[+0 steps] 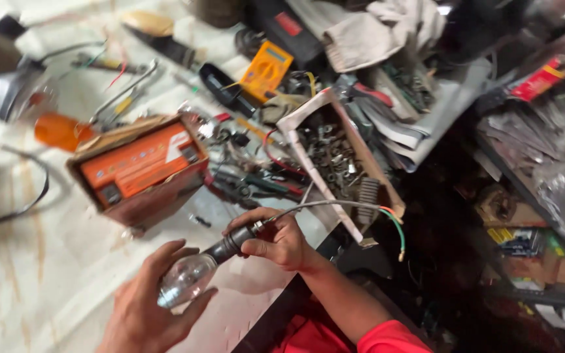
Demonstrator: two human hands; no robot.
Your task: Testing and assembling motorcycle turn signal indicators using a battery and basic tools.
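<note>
Item, far left: a black cable loop (31, 189) lies on the white worktop (14, 274), partly cut off at the frame edge.

Item: an orange lens cap (60, 129), blurred, beside an orange box-shaped battery (140, 163) sitting in a torn brown carton.

Item, lower middle: our left hand (148, 307) cups a clear glass bulb (186, 278), fingers curled around its rounded end; this grip is closed on the glass.

Item: our right hand (279, 240) pinches the black socket (230, 245) that meets the bulb's neck; this grip is closed on the socket. Bulb and socket are held together above the worktop's near edge.

Item: a grey wire (335, 204) runs from the socket and ends in green and orange leads (397, 229), hanging free.

We judge the step in hand to be seating or turning the bulb in its socket; the next move seems to call for a steady hold on the glass and a light twist at the socket.

Item, upper middle: a yellow meter (266, 70).

Item, right of it: a cardboard tray (295, 127) of small metal parts.

Hard to make out: the joint between bulb and socket, hidden by our fingers; the dark shelves at right are too blurred to list.
</note>
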